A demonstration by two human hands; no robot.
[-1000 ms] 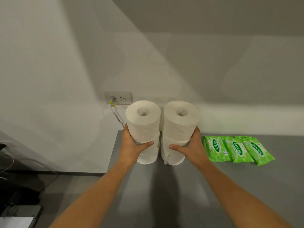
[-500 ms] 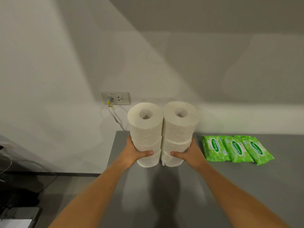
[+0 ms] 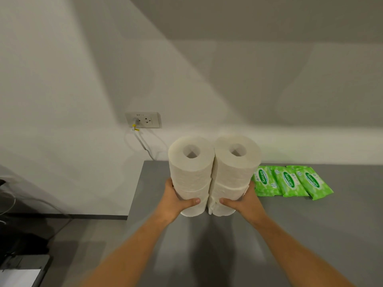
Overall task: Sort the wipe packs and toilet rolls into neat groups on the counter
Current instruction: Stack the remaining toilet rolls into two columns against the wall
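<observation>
Two stacks of white toilet rolls stand side by side and touching on the grey counter (image 3: 310, 235). My left hand (image 3: 176, 200) grips the left stack (image 3: 191, 172) low down, thumb across its front. My right hand (image 3: 243, 201) grips the right stack (image 3: 236, 168) the same way. Each stack shows three rolls. Three green wipe packs (image 3: 290, 182) lie in a row, overlapping, just right of the stacks near the wall.
The counter's left edge (image 3: 134, 195) runs just left of the stacks, with floor below. A wall socket (image 3: 143, 120) with a plugged cable sits behind. Dark equipment (image 3: 18, 245) stands at the lower left.
The two stacks have been pushed together until they touch. My hands slid lower on them and the stacks stand a little nearer to me.
</observation>
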